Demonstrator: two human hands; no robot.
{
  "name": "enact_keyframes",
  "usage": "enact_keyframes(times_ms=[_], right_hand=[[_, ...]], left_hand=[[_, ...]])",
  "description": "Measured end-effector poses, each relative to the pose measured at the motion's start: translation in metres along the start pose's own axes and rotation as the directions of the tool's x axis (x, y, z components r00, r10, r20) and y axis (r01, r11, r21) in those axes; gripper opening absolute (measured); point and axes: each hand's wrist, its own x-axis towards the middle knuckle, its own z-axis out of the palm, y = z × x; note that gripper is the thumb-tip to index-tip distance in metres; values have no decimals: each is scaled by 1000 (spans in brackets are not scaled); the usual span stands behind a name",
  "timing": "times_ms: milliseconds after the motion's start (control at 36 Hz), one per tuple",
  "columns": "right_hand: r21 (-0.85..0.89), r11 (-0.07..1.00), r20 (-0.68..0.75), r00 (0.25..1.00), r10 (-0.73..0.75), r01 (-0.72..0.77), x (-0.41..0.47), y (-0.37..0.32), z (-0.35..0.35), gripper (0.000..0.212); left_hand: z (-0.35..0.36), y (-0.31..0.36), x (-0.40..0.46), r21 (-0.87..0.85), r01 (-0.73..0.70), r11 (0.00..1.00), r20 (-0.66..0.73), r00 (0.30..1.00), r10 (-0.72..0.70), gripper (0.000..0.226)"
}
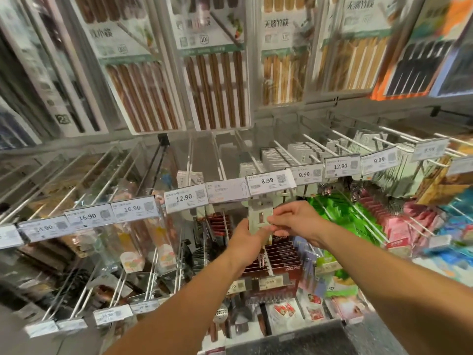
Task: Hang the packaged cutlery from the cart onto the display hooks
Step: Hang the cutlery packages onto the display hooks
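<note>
1. A carded cutlery pack [259, 218] is held up just below the 8.99 price tag [270, 181], in front of the display hooks [286, 152].
2. Its lower left edge is gripped by the left hand [247, 239].
3. Its right edge is pinched by the right hand [297, 219] (the picture is blurred).

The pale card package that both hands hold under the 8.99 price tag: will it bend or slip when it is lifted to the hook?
The card package looks thin and flat, so probably light and a little bendy. The left hand and right hand both pinch it, suggesting it needs steadying.
</note>
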Motion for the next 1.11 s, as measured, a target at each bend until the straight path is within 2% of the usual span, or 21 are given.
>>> enact_keyframes(times_ms=[167, 278, 361, 500, 583, 722, 861, 917, 1000, 1111], right_hand=[[85, 995, -57, 997, -53, 58, 4, -10, 1, 16], [68, 993, -118, 989, -86, 95, 14, -11, 3, 12], [25, 995, -137, 986, -95, 99, 18, -12, 6, 17], [12, 995, -123, 987, -100, 102, 22, -13, 7, 21], [15, 996, -98, 992, -85, 87, 23, -14, 6, 24], [68, 992, -73, 992, -105, 110, 24, -16, 7, 24], [78, 993, -57, 995, -78, 83, 27, -14, 4, 24], [73, 996, -51, 997, -52, 56, 27, -10, 0, 25], [79, 996, -43, 998, -46, 50, 27, -7, -3, 26], [79, 996, -49, 998, -47, 50, 24, -8, -3, 22]], left_hand=[[-6, 7, 5, 36, -19, 999, -93, 995, 22, 14], [-11, 12, 8, 84, -16, 996, -106, 994, 25, 22], [-11, 15, 10, 95, -3, 995, -103, 995, 13, 34], [-11, 17, 9, 95, -13, 995, -105, 994, 23, 42], [-14, 16, 10, 100, -15, 995, -108, 994, 26, 39], [-19, 9, 16, 102, -52, 993, -90, 994, 61, 69], [-20, 4, 20, 124, -76, 989, -80, 993, 87, 78], [-18, 6, 19, 160, -76, 984, -68, 994, 88, 71], [-17, 12, 14, 208, -102, 973, -60, 991, 117, 46], [-15, 13, 10, 270, -120, 955, -60, 988, 141, 43]])
